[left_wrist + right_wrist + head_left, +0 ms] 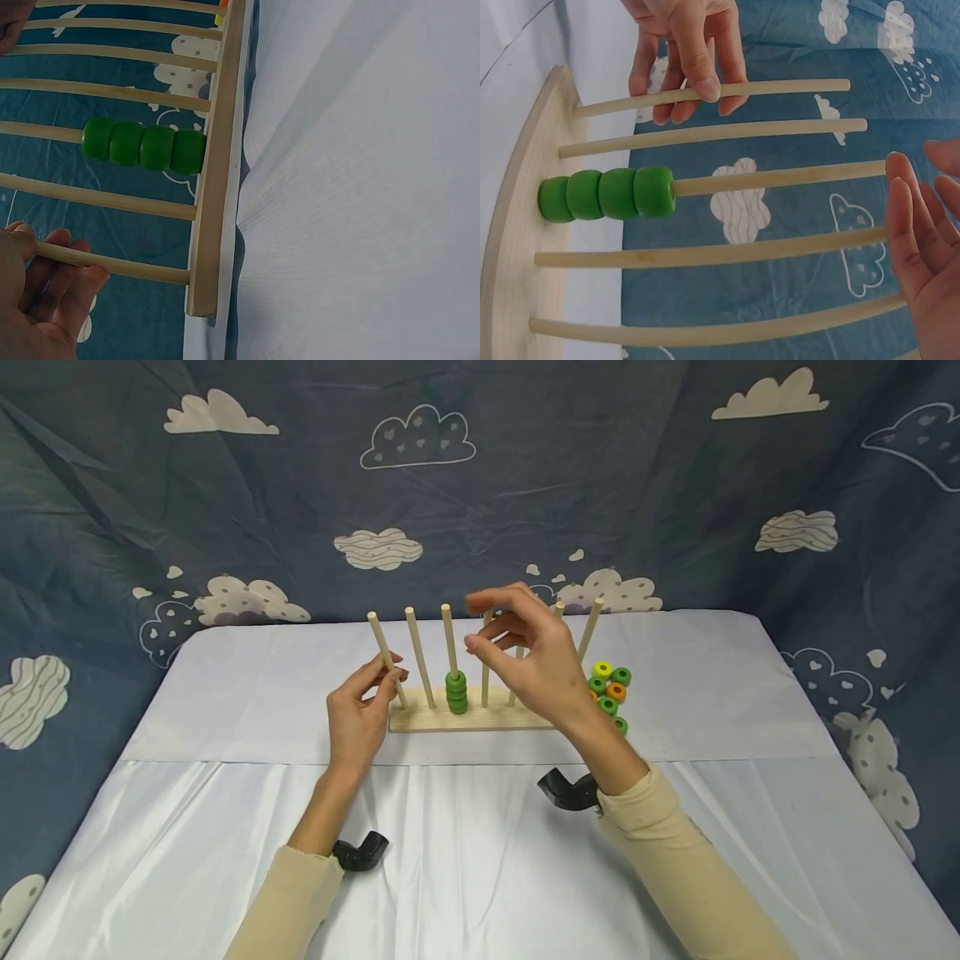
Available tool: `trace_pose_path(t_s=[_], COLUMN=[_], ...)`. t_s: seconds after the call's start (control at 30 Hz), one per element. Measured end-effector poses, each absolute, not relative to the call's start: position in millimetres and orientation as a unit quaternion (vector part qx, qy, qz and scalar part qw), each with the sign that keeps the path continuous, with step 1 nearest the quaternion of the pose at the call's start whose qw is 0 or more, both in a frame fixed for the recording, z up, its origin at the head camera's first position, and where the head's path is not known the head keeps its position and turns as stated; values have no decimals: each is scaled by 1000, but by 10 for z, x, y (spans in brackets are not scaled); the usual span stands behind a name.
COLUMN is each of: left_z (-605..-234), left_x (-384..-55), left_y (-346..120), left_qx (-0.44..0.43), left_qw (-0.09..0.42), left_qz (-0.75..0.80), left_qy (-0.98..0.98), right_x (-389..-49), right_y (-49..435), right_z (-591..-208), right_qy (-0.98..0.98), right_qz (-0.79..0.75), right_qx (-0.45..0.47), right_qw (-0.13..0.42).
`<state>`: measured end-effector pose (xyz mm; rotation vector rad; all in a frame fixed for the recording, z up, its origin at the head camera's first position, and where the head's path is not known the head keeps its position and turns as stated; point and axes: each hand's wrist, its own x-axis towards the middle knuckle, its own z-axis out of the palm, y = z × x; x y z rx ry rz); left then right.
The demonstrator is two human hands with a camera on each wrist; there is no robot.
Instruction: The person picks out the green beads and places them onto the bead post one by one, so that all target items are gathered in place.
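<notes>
A wooden stand with a row of upright pegs sits on the white cloth. My left hand pinches the leftmost peg between thumb and fingers, partway up its length. On the third peg from the left, several green beads are stacked down at the base. Thumb and fingers apart, my right hand hovers by the top of that peg and holds nothing. In the head view it covers parts of the pegs farther right.
Loose green, yellow and orange beads lie in a cluster at the stand's right end, partly behind my right wrist. A dark cloud-patterned curtain hangs behind the table. Black wrist mounts stick out from both forearms.
</notes>
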<state>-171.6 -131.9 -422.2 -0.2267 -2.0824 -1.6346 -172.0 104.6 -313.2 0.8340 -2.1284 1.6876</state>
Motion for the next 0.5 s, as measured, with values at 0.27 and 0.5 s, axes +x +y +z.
trace_pose_path(t_s=[0.27,0.5], left_z=[-4227,-4230], left_x=[-1717,-1725], left_y=[-1319,-1320], left_qx=[-85,-84], left_qw=[242,242], left_qz=[-597,-596], left_qy=[-761,-761], right_x=[-1683,-1657], right_y=[1161,1236], right_z=[-3177,-3198], right_qy=[-735,-740], right_qz=[596,591], right_qx=[290,285], right_qw=[143,148])
